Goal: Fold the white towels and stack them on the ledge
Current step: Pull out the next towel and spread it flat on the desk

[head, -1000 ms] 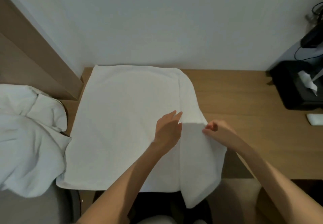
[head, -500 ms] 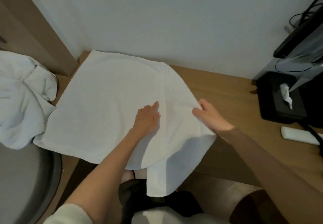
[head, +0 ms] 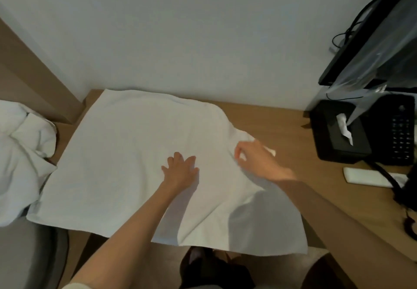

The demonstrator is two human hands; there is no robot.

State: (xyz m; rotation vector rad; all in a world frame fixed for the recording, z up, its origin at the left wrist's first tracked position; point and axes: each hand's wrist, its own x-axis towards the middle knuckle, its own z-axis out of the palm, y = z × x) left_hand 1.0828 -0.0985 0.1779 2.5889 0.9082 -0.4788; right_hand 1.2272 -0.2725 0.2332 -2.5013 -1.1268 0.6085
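A large white towel (head: pixel 126 153) lies spread on the wooden ledge (head: pixel 282 126) against the wall, its near edge hanging over the front. My left hand (head: pixel 180 170) presses flat on the middle of the towel with fingers straight. My right hand (head: pixel 255 157) grips the towel's right edge, fingers curled round a bunched fold of cloth. A heap of crumpled white towels (head: pixel 20 155) lies at the far left, beside the spread towel.
A black tissue box (head: pixel 338 130) stands at the right, with a dark telephone (head: pixel 399 130) and a tilted monitor (head: pixel 372 31) behind it. A white remote (head: pixel 367 177) and black cables lie near the right edge. A brown wooden panel (head: pixel 33 78) rises at left.
My right hand has pulled the folded right flap outwards to the right, opening the towel wider. My left hand has spread flat on the cloth. The view has shifted right.
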